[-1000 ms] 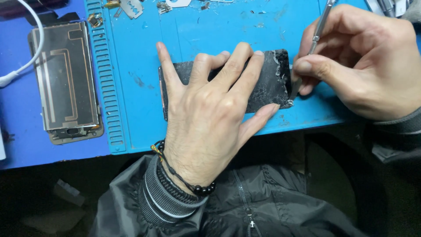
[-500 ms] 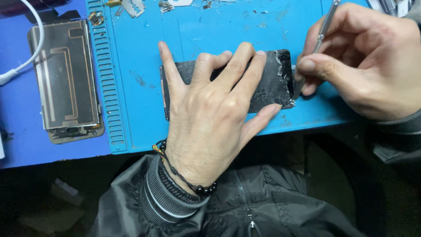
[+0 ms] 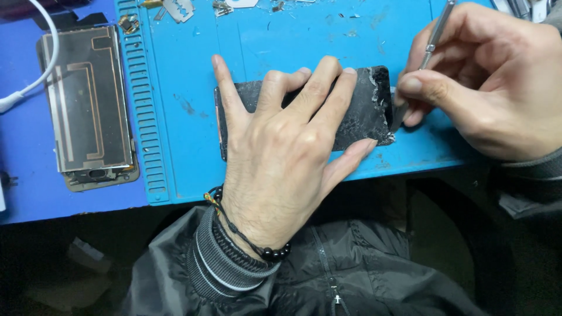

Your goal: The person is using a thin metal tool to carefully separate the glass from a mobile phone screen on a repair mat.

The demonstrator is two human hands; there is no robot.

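Note:
My left hand (image 3: 281,152) lies flat, fingers spread, pressing a black phone panel with a cracked, scraped surface (image 3: 366,111) down on the blue work mat (image 3: 175,88). My right hand (image 3: 486,82) pinches a thin metal tool (image 3: 436,32) like a pen. The tool's tip sits at the panel's right edge, hidden behind my thumb. A bead bracelet and a dark jacket cuff cover my left wrist.
An opened phone body with a bronze-coloured back (image 3: 88,105) lies at the left on the mat. A white cable (image 3: 35,70) curves past it. Small metal parts and a razor blade (image 3: 178,9) sit along the far edge. The mat's ridged strip (image 3: 137,111) runs between.
My right hand has shifted slightly with the tool along the panel's right edge. My left hand stays pressed on the panel.

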